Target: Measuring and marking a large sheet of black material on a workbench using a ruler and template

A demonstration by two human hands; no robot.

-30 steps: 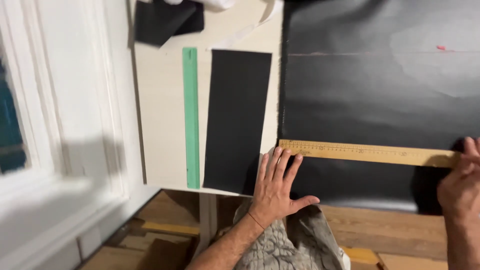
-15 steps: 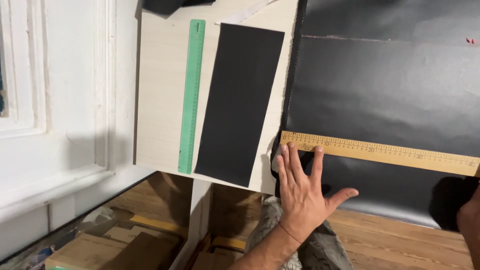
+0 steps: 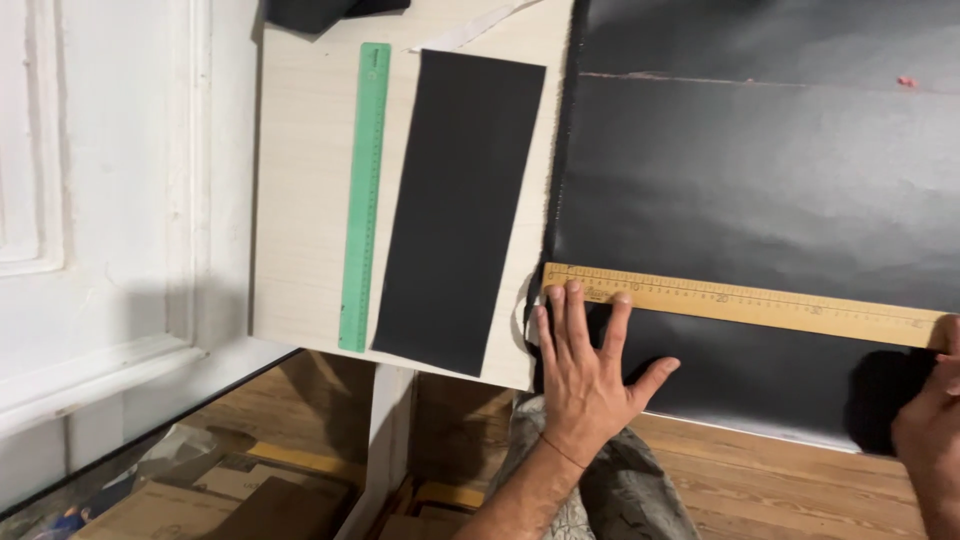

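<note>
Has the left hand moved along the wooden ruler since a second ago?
Hardly. The left hand lies flat on the black sheet with fingertips at the wooden ruler's left end, as before; mostly the camera shifted.

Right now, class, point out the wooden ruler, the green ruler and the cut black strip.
wooden ruler (image 3: 740, 298), head view, middle of its length.
green ruler (image 3: 363, 195), head view, mid-length.
black strip (image 3: 460, 205), head view, centre of its face.

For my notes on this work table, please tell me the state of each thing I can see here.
Left hand: flat, fingers spread, pressing the wooden ruler's left end.
Right hand: at the ruler's right end, partly out of frame.
Wooden ruler: lying across the large black sheet.
Large black sheet: spread flat, overhanging the table edge.
Black strip: cut, lying flat.
Green ruler: lying flat, untouched.
</note>
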